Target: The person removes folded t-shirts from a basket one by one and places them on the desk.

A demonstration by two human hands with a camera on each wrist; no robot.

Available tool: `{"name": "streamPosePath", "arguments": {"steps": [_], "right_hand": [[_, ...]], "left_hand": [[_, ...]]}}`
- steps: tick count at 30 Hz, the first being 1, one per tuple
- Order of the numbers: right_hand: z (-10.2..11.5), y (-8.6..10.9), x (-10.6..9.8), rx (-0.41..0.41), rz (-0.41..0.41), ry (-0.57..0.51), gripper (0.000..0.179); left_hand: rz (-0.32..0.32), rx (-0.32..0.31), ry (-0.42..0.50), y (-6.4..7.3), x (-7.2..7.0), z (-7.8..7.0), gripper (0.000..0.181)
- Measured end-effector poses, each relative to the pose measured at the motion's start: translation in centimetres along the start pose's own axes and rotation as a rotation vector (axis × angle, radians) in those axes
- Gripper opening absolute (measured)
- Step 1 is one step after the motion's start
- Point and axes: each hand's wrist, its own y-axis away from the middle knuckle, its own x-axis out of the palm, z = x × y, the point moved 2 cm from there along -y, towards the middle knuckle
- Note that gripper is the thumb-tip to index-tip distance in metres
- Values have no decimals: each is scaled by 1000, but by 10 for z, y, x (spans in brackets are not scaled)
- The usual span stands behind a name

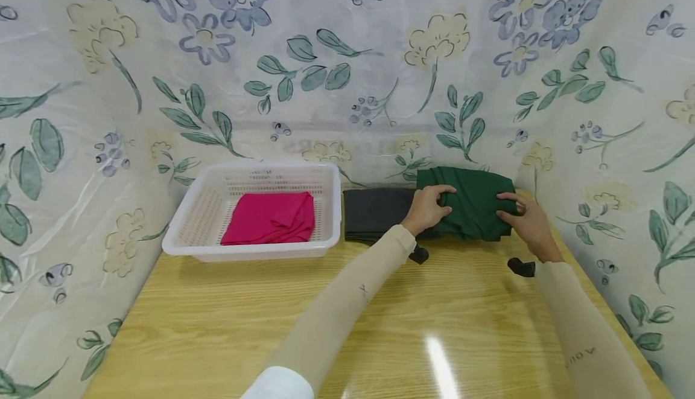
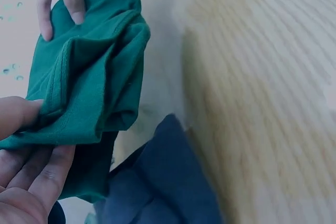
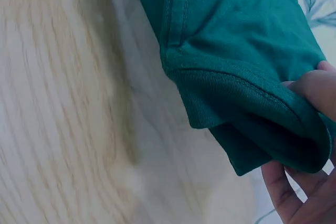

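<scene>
A folded green garment [image 1: 469,203] hangs between both hands at the back right of the table, overlapping a folded black cloth [image 1: 374,212] in the head view. My left hand [image 1: 429,209] grips its left edge, with thumb on top and fingers underneath in the left wrist view. On the opposite edge, my right hand [image 1: 526,221] pinches the fabric between thumb and fingers. A ribbed, stitched band of the green garment [image 3: 236,82] shows in the right wrist view, its layers gaping near the fingers.
A white plastic basket [image 1: 168,242] stands at the back left, with a folded pink cloth [image 1: 268,218] inside. The wooden table [image 1: 228,320] reaches forward from a floral sheet [image 1: 347,73] that hangs behind and along both sides.
</scene>
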Motion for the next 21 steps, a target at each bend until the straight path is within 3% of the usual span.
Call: {"name": "streamPosePath", "arguments": {"steps": [6, 15, 21], "right_hand": [[-12, -5, -4, -8, 24, 8, 49], [-23, -18, 9, -23, 1, 94, 46], [-26, -22, 13, 2, 31, 168, 47]], "left_hand": [[33, -48, -4, -4, 17, 4, 46], [43, -113, -29, -1, 21, 15, 49], [135, -207, -59, -1, 27, 19, 53]]}}
